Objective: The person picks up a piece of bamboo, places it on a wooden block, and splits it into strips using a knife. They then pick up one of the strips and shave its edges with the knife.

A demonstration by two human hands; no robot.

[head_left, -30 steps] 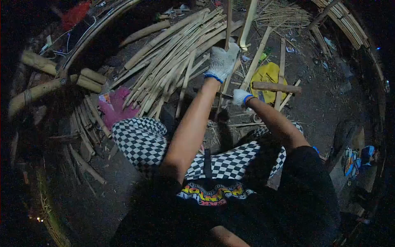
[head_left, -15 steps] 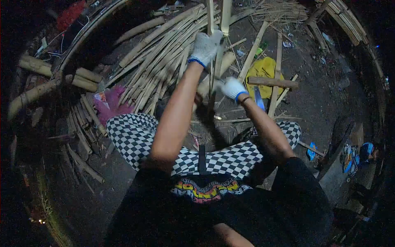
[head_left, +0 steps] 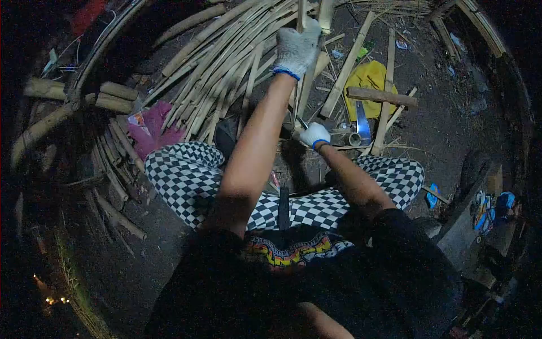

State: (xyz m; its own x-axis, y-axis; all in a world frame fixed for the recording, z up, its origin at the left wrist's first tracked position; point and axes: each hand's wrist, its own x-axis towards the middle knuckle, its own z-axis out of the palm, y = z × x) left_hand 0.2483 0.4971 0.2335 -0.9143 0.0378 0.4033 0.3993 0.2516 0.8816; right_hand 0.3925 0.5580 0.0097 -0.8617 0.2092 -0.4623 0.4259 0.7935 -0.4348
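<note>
My left hand (head_left: 297,50), in a white glove with a blue cuff, is closed round an upright bamboo strip (head_left: 305,93) near the top centre. Lower and to the right, my right hand (head_left: 314,135), gloved too, is closed round the handle of a dark knife (head_left: 301,122). The knife lies close against the strip's lower part, and its blade is hard to make out. A large pile of bamboo strips (head_left: 217,73) spreads just left of my left hand.
A yellow cloth (head_left: 362,80) lies at the right under crossed wooden pieces (head_left: 381,96), with a saw blade (head_left: 362,123) beside it. A pink bag (head_left: 152,129) and thick bamboo poles (head_left: 117,97) are at the left. Blue packets (head_left: 433,195) lie at the right.
My right hand has moved down toward me with the knife, along the strip. My left hand appears higher and a little further right, still on the bamboo. The view has shifted slightly.
</note>
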